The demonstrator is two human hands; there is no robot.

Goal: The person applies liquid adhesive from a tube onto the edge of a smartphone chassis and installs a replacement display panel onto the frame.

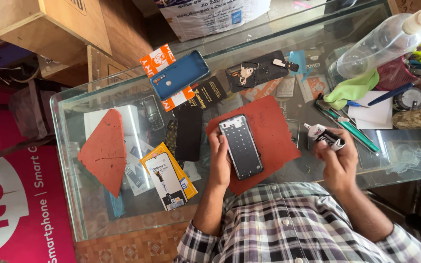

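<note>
Phone frame held in the left hand, glue tube in the right.

The left hand (220, 158) is closed on the phone frame (240, 146), whose long axis runs away from the body over the red mat (274, 129). The glue tube (325, 135) is gripped by the right hand (338, 160), nozzle turned toward the frame, well apart, above the glass worktop (98, 214).

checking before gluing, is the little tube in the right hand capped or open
Cannot tell. The right hand holds the glue tube tilted, white tip up-left, but it is too small to show a cap.
</note>
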